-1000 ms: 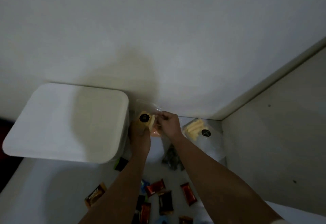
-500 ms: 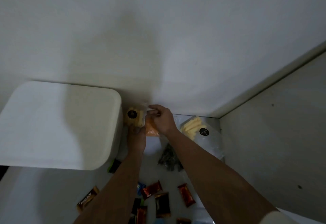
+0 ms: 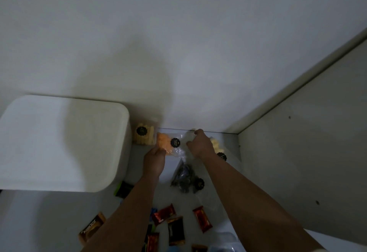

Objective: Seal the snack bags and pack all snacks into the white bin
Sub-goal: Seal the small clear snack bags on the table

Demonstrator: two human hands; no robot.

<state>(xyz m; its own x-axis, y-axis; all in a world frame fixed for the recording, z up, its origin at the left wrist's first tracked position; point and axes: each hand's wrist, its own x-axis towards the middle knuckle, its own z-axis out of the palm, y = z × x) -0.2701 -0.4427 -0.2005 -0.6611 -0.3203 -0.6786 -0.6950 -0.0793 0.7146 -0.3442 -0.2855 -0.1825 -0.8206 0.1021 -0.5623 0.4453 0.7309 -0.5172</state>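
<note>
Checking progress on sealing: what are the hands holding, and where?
Both hold the orange snack bag: left hand at its filled lower-left corner, right hand at the clear open end.

It looked like a plain room in a home: bare white walls [image 3: 178, 33] met at a corner, and a white desk [image 3: 49, 222] carried loose snack bars [image 3: 202, 219].

Dim room corner with pale walls.
A plain white wall [image 3: 178, 33] fills most of the view, meeting a grey side panel [image 3: 307, 152] at right; a soft shadow falls across the wall.
</note>
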